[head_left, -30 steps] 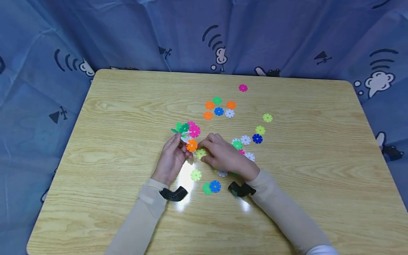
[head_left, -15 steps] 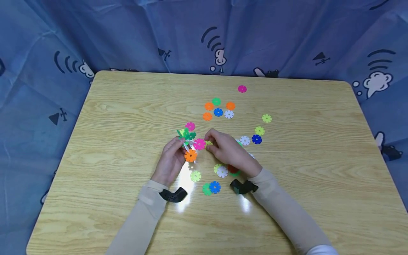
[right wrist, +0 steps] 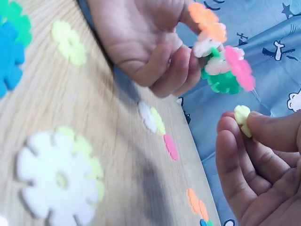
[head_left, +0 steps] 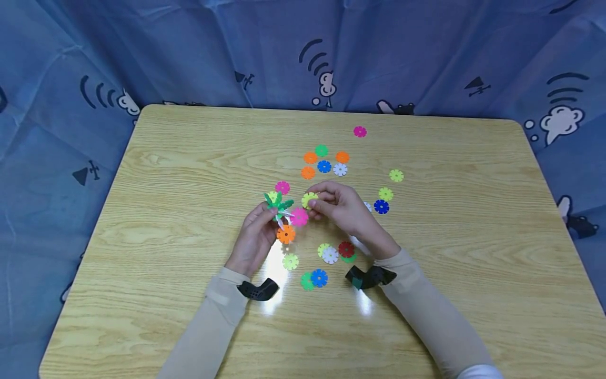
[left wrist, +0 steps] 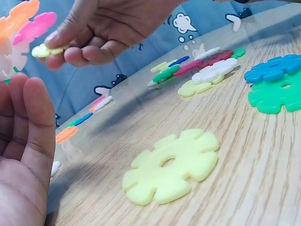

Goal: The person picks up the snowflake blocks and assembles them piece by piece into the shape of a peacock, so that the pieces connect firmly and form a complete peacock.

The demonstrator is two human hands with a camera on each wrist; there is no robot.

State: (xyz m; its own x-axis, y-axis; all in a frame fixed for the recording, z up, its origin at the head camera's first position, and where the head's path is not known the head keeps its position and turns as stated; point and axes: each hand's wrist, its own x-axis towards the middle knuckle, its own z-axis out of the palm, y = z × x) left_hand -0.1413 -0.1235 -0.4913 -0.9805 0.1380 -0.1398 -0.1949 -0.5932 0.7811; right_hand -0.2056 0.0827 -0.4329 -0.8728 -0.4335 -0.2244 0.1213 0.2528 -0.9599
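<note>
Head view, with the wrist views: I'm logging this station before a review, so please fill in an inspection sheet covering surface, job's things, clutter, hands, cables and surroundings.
Surface: wood-grain table, with glare near the left wrist.
Job's things: a cluster of joined green, white, pink and orange discs; a yellow disc, apart from it.
Clutter: loose discs in several colours; a blue disc overlaps a green disc.
Hands: the left hand holds the cluster; the right hand pinches the yellow disc; black units at both wrists.
Cables: nothing seen.
Surroundings: printed blue cloth behind and beside the table.
</note>
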